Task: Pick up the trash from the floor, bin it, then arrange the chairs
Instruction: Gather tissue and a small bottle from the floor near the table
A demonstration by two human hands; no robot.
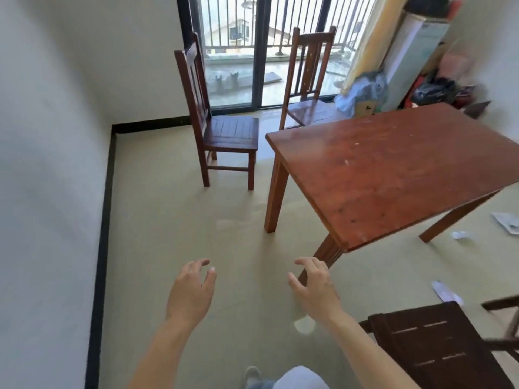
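Reaching forward, the left hand (191, 290) and right hand (314, 287) hover empty, fingers spread. Left to right: two chairs (224, 130) (307, 80), the worktop (393, 169), paper scraps (446, 290) (460, 235) on the floor (168, 234). No writing legible.

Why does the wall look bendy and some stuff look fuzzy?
Head view: the wide-angle lens curves the white wall and its black baseboard; daylight from the glass door puts glare on the wooden table; the dark chair and the clutter look motion-blurred.
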